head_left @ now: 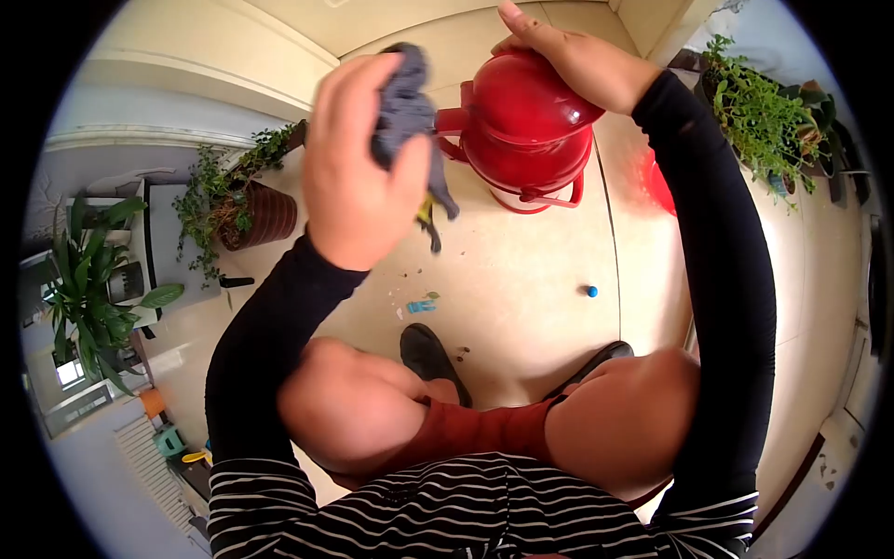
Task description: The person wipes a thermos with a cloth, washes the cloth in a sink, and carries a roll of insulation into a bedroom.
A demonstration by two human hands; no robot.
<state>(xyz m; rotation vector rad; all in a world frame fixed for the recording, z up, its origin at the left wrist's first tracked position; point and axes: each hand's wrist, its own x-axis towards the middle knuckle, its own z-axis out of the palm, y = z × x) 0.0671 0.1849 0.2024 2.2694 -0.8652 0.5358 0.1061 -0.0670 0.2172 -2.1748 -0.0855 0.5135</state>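
My left hand (358, 172) is closed around a crumpled dark grey cloth (407, 102), just left of a glossy red jug (526, 116). The jug stands on the tiled floor, with a rounded top, a short projection on its left side and a carrying handle hanging low in front. Against the upper right of its top rests my right hand (582, 61), thumb sticking up and the other fingers mostly hidden behind the jug. Below my left hand, a dark grey piece with a bit of yellow (428, 219) shows, partly covered; I cannot make out what it is.
Potted plants stand at the left (261, 214) and upper right (759, 107). On the floor are a blue cap (591, 292), a light blue scrap (421, 306) and crumbs. A bright red object (661, 186) lies partly behind my right arm. My shoes (433, 359) are below.
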